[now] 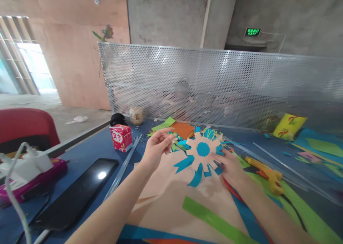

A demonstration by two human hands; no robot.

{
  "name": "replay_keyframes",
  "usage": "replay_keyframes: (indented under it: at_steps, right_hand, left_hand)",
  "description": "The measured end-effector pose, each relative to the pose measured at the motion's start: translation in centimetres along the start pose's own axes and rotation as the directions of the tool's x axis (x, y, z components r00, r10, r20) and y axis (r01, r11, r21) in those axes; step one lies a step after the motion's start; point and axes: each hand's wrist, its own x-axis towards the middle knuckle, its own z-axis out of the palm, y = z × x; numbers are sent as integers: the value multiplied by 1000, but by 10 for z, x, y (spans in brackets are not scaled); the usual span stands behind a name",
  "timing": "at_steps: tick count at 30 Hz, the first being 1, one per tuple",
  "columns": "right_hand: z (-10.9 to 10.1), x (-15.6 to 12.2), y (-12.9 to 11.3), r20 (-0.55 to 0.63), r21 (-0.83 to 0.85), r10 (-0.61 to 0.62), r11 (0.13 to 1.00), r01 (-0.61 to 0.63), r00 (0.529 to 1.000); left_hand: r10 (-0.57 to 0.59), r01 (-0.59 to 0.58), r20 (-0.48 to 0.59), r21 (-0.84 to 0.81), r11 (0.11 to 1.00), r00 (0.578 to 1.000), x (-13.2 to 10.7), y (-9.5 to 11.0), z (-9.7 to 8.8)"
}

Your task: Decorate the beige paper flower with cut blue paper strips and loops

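My right hand (230,163) grips a paper flower (193,151) by its right edge, with the thumb on its front. The flower is a pale notched disc with a scalloped blue centre (203,149) and blue strips around its rim. One forked blue strip (184,164) sticks out at the lower left. To the left of the flower, apart from it, my left hand (158,145) is raised with loosely bent fingers, thumb and forefinger apart. Nothing shows between them. Below both hands lies a large pale paper sheet (166,190) with a green paper strip (214,215) across it.
A yellow glue gun (268,174) lies at right beside clear glue sticks (284,169). At left are a black phone (77,194), a red drink carton (121,138) and a purple power strip (32,179). Paper scraps and a perforated metal screen (160,76) stand behind.
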Motion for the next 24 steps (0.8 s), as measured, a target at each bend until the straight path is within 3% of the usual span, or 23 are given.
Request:
replay_keyframes:
  at_steps: [10, 15, 24]
  right_hand:
    - [3, -4, -5, -20, -7, 2, 1000, -2, 1000]
    - [2, -3, -5, -10, 8, -10, 1000, 10, 1000]
    - [1, -1, -5, 4, 16, -4, 1000, 4, 1000]
  left_hand:
    - [-105, 108, 67, -39, 993, 992, 0, -5, -1]
    - [-98, 106, 96, -85, 991, 991, -1, -7, 1]
    - [-68, 70, 28, -86, 994, 997, 1, -11, -2]
